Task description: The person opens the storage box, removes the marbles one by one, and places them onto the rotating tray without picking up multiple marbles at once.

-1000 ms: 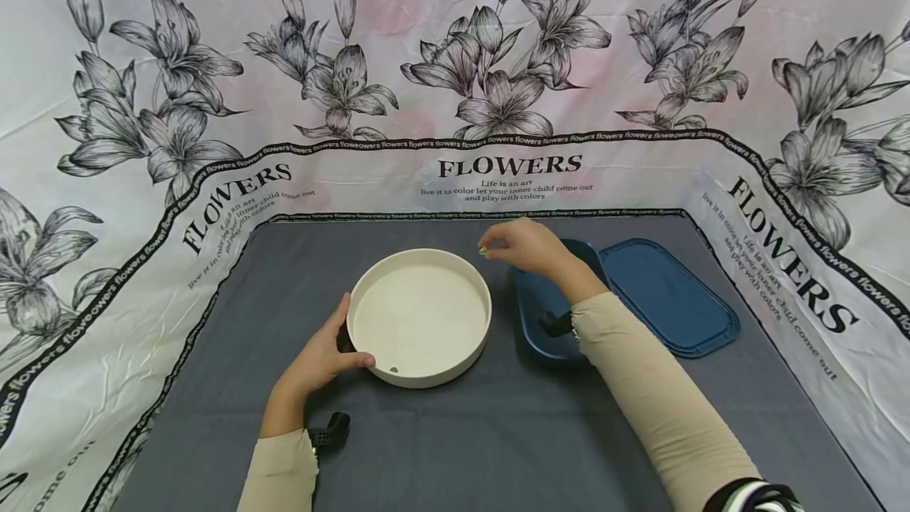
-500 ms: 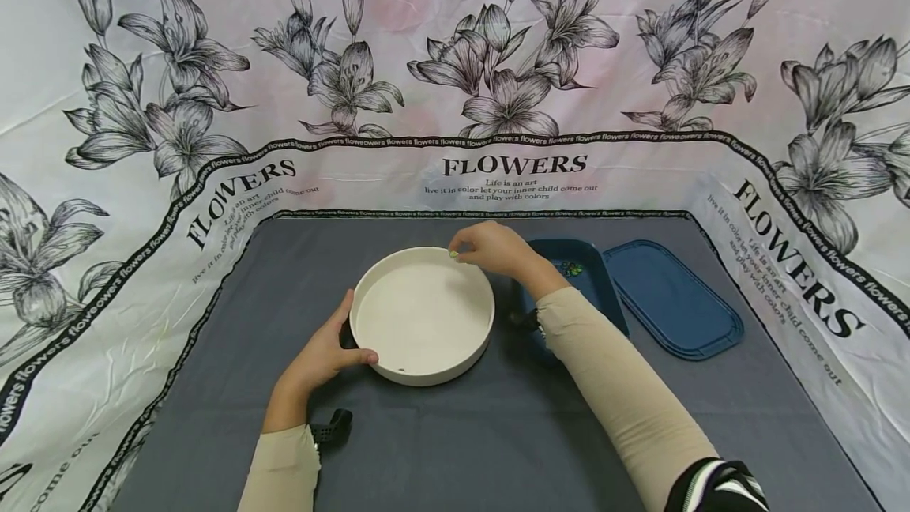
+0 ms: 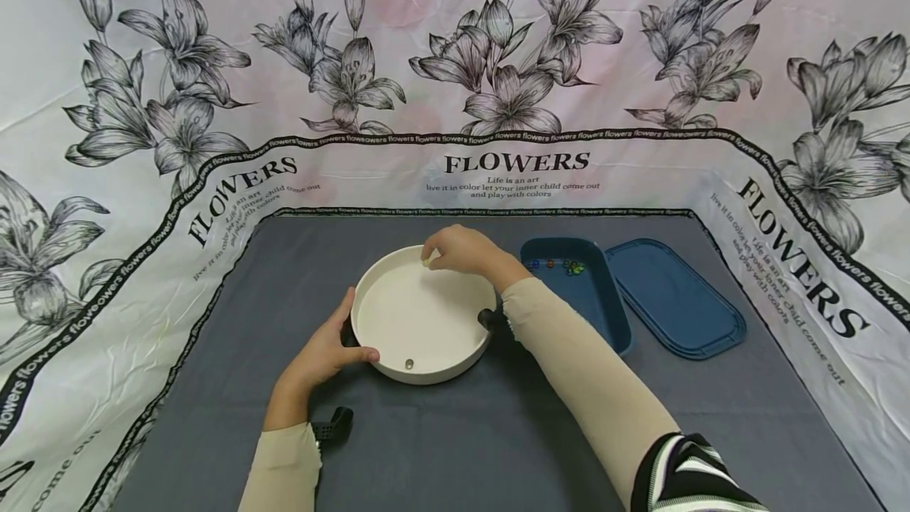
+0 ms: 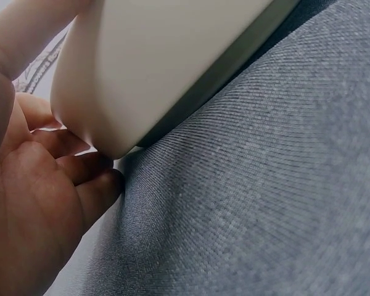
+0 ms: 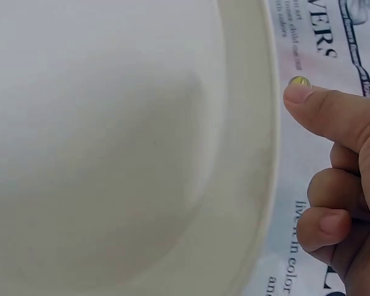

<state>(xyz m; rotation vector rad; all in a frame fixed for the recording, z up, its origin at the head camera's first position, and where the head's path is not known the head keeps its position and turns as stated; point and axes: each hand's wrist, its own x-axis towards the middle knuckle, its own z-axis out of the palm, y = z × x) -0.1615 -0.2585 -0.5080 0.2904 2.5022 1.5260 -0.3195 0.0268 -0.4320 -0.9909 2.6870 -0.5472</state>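
Observation:
A round cream dish [image 3: 434, 314] with a raised wall sits on the grey cloth. My left hand [image 3: 323, 358] grips its left side, thumb over the rim; in the left wrist view the fingers [image 4: 86, 166] curl at the dish's lower edge. One small glass marble [image 3: 408, 364] lies inside by the near wall. Over the far part of the dish, my right hand [image 3: 465, 250] pinches a yellow-green marble [image 5: 300, 81] between thumb and a finger. In the right wrist view that marble is just beyond the rim, the other fingers curled in.
To the right stands a blue box [image 3: 618, 314] with several colored marbles [image 3: 572, 266] at its far end. Its blue lid [image 3: 675, 299] lies flat further right. A flower-printed cloth [image 3: 515, 172] rises behind the table.
My right hand has moved left from above the blue box to over the dish, carrying the marble. The marble in the dish has shifted slightly right. My left hand stays put.

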